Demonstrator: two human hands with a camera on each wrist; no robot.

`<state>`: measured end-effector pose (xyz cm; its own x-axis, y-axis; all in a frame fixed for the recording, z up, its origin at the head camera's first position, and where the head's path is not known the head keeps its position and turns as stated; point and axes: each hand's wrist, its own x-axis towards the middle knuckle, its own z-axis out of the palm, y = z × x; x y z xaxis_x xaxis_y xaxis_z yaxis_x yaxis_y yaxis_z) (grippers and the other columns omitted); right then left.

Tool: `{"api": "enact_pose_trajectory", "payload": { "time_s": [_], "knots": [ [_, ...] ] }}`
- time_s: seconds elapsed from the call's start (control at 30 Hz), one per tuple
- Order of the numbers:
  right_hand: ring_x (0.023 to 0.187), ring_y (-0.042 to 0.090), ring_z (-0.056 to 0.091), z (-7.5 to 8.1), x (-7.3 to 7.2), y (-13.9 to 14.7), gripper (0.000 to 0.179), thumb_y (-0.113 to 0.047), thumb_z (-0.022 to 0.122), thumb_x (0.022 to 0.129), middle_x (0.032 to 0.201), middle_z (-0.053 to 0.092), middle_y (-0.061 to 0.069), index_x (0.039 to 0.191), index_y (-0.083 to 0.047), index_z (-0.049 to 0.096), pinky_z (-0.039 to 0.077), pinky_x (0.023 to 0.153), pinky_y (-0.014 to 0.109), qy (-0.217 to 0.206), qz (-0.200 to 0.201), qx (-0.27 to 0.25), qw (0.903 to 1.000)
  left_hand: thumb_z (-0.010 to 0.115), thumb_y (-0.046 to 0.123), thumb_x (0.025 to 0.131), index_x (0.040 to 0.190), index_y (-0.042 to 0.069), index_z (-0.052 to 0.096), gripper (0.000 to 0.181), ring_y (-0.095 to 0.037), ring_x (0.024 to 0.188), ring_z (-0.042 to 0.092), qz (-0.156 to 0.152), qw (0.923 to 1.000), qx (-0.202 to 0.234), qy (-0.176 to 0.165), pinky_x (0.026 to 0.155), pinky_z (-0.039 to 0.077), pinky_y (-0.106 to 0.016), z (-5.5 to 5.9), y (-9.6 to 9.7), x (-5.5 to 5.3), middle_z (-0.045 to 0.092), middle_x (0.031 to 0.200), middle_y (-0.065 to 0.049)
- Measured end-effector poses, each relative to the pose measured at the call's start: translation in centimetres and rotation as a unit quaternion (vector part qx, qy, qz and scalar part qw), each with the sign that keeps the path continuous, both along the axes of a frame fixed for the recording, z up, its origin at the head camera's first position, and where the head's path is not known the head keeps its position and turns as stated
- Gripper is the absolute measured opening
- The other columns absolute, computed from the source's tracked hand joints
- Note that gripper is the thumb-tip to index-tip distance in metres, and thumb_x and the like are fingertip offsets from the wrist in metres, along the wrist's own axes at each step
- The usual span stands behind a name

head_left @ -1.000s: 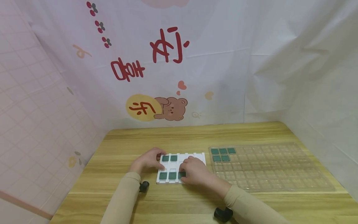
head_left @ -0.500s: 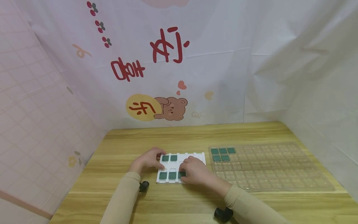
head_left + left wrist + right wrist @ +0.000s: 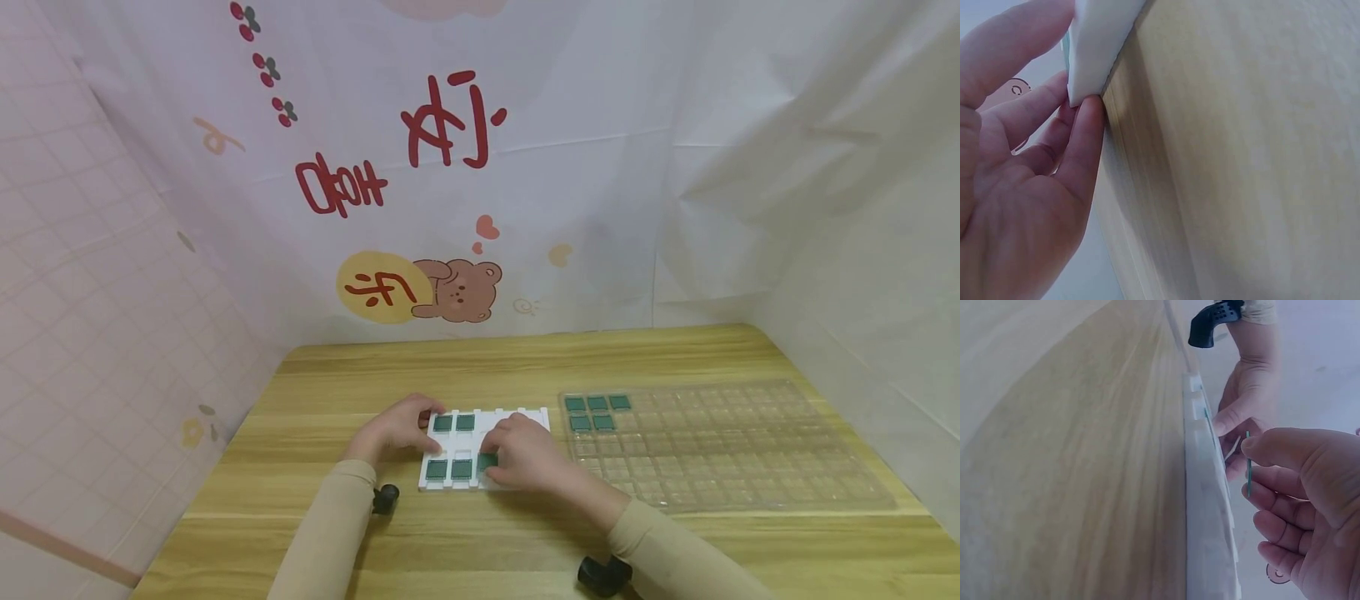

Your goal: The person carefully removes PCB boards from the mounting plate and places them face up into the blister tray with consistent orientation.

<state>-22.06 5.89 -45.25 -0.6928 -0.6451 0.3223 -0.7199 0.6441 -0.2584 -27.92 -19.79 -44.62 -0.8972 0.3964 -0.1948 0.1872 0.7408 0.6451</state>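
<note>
My left hand (image 3: 401,427) holds the left edge of a white slotted tray (image 3: 454,444). In the left wrist view its thumb and fingers sit around the tray's corner. Small green square circuit boards lie in the tray, two in the back row (image 3: 466,423) and two at the front left (image 3: 461,470). My right hand (image 3: 525,454) is over the tray's right half and hides part of it. Between thumb and fingertips it pinches another thin green circuit board (image 3: 1249,464), which stands apart from the tray in the right wrist view.
To the right lies a clear plastic blister tray (image 3: 720,442) with many compartments. Several green boards (image 3: 597,404) fill its back left pockets. Both wrists carry black camera mounts (image 3: 604,575). A printed cloth (image 3: 585,183) hangs behind the wooden table (image 3: 450,550).
My right hand has risen slightly from the front row, and the pinched circuit board has come up with it. My left hand keeps its place on the white tray.
</note>
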Motion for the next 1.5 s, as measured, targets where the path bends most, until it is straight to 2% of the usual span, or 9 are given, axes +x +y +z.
{"api": "enact_pose_trajectory", "payload": {
  "time_s": [0.3,0.7,1.0,1.23,1.5],
  "knots": [
    [0.087,0.014,0.056,0.5,0.2,1.3,0.018,-0.024,0.081,0.078,0.088,0.068,-0.008,0.093,-0.015,0.074,0.048,0.080,0.032,-0.038,-0.003,-0.043,0.9984,0.092,0.011,0.069,0.123,0.004,0.064,0.061,-0.022,0.106,0.053,0.000,1.0000,0.005,0.001,0.098,0.045,-0.043,-0.2,0.0,0.0,0.055,0.119,-0.007],
    [0.090,0.015,0.055,0.9,0.7,3.4,0.019,-0.021,0.081,0.081,0.091,0.066,-0.007,0.096,-0.014,0.073,0.048,0.080,0.034,-0.054,-0.022,-0.066,0.9961,0.091,0.012,0.070,0.125,0.004,0.063,0.062,-0.020,0.107,0.052,-0.004,1.0000,0.003,0.002,0.099,0.044,-0.042,-0.2,0.0,-0.1,0.055,0.120,-0.006],
    [0.090,0.016,0.058,1.2,0.9,5.9,0.018,-0.017,0.081,0.080,0.091,0.066,-0.006,0.095,-0.013,0.073,0.050,0.081,0.036,-0.040,-0.035,-0.069,0.9962,0.092,0.012,0.069,0.123,0.004,0.064,0.062,-0.021,0.106,0.053,-0.002,1.0000,0.007,0.002,0.098,0.045,-0.042,-0.4,-0.1,-0.1,0.055,0.119,-0.006],
    [0.091,0.016,0.057,1.1,0.8,8.1,0.017,-0.013,0.081,0.081,0.092,0.066,-0.008,0.095,-0.014,0.072,0.049,0.083,0.039,-0.045,-0.043,-0.106,0.9925,0.091,0.011,0.069,0.124,0.003,0.063,0.062,-0.022,0.108,0.053,-0.006,0.9999,0.013,0.002,0.098,0.045,-0.042,-0.5,-0.1,-0.2,0.055,0.121,-0.007],
    [0.090,0.016,0.055,0.8,0.7,10.1,0.019,-0.012,0.083,0.078,0.091,0.067,-0.009,0.093,-0.014,0.072,0.048,0.079,0.036,-0.028,-0.067,-0.129,0.9890,0.091,0.011,0.068,0.124,0.002,0.063,0.063,-0.022,0.107,0.053,-0.009,0.9999,0.013,0.003,0.098,0.045,-0.043,-0.5,-0.1,-0.2,0.055,0.120,-0.008]
  ]
}}
